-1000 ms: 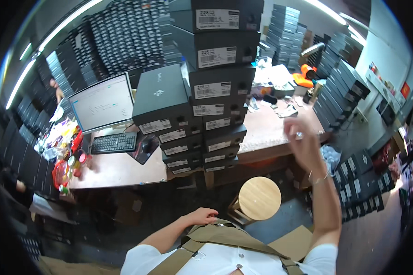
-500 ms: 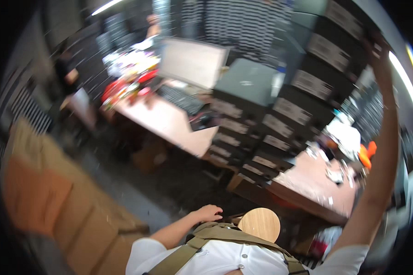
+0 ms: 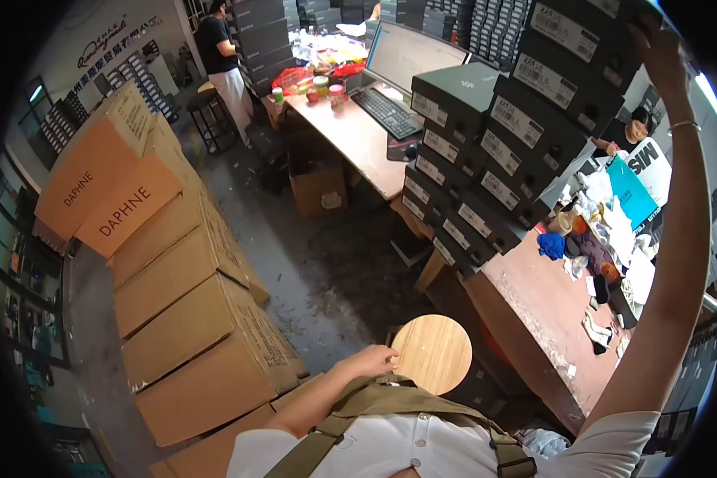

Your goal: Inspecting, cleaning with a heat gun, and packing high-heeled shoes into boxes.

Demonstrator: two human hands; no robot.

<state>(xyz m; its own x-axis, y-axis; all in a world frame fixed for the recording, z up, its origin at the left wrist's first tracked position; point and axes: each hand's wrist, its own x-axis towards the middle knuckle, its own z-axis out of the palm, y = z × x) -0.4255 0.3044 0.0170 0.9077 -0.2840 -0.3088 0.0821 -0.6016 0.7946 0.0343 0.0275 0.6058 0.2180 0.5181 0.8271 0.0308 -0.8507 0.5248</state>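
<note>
My right arm reaches up along the right side, and my right hand (image 3: 660,54) rests with its fingers spread against the end of a dark shoe box (image 3: 605,60) high in a tall stack. Whether the fingers hook round its edge is hard to see. White labels mark the ends of these boxes. A shorter stack beside it is topped by a grey-green shoe box lid (image 3: 464,83). Low in front of my body, my left hand (image 3: 372,361) hangs loosely curled with nothing in it, next to the round wooden top of a stool (image 3: 432,354).
Large brown cartons (image 3: 203,354) line the left. A table (image 3: 526,327) under the stacks carries clothes and paper; another table (image 3: 350,147) holds a monitor (image 3: 414,54) and keyboard (image 3: 386,112). One person (image 3: 225,64) stands far left, another (image 3: 625,131) behind the right table.
The view has swung and steadied, bringing more cartons and the person at right into sight. My right hand stays at the tall stack; my left hand remains low near the stool.
</note>
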